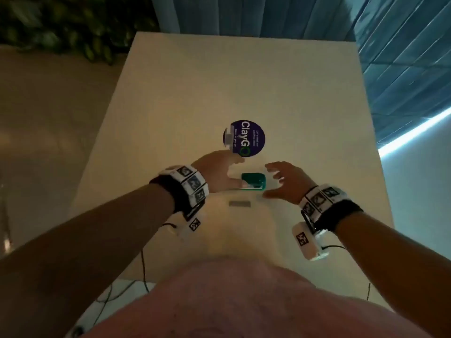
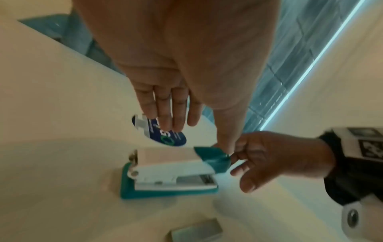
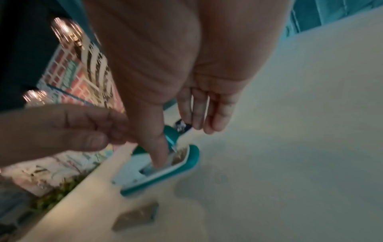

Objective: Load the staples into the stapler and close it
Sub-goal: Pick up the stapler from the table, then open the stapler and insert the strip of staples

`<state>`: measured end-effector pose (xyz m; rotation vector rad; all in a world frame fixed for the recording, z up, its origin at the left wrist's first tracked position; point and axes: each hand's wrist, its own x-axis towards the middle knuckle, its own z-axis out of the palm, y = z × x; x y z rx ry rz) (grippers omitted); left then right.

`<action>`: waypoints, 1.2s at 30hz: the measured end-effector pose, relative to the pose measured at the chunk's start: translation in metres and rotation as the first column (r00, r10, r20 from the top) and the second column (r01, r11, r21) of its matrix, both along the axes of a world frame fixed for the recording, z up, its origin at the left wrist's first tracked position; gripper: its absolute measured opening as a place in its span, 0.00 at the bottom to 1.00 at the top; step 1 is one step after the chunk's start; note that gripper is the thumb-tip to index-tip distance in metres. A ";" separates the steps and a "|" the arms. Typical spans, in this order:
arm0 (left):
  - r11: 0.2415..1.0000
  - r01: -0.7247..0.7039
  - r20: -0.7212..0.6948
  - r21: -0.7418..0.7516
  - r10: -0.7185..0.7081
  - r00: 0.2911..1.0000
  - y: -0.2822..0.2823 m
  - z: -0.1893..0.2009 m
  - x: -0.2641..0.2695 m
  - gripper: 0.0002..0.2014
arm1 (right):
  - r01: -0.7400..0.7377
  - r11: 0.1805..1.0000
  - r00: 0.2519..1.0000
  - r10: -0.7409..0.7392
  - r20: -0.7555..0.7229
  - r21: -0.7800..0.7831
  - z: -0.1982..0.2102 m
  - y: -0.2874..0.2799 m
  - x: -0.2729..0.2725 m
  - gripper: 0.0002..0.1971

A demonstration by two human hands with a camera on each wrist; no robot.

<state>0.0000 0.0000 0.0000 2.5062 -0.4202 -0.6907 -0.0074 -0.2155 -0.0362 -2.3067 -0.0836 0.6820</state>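
Note:
A small stapler with a teal base and a white body lies on the white table between my hands. In the left wrist view the stapler's teal-tipped top is partly raised above the magazine. My left hand is at its left, fingers straight, and the thumb touches the teal tip. My right hand hovers at its right with spread fingers, and its thumb points down at the stapler's front. A grey strip of staples lies loose on the table just in front of the stapler.
A round dark-blue ClayGo sticker with a small pale piece on its left rim sits just beyond the hands. The table's left edge borders a tan floor and plants. Blue curtains hang behind the far edge.

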 end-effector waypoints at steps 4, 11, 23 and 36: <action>0.991 0.129 0.016 0.047 -0.129 0.991 -0.027 -0.010 0.003 0.25 | -0.075 0.989 0.996 0.081 0.044 -0.131 -0.012 0.016 0.005 0.34; 0.991 0.137 0.048 0.004 -0.137 0.989 -0.036 -0.031 0.010 0.13 | -0.079 0.983 0.994 0.090 0.064 -0.164 -0.018 0.018 0.012 0.25; 0.933 -0.094 0.103 -0.347 0.138 0.985 0.007 -0.004 0.005 0.17 | -0.050 0.994 0.992 0.060 0.110 -0.092 -0.027 0.006 0.019 0.19; 0.958 -0.255 0.096 -0.132 0.269 0.958 0.100 -0.028 -0.006 0.11 | -0.054 0.988 0.989 0.073 0.126 -0.142 -0.033 0.008 0.019 0.17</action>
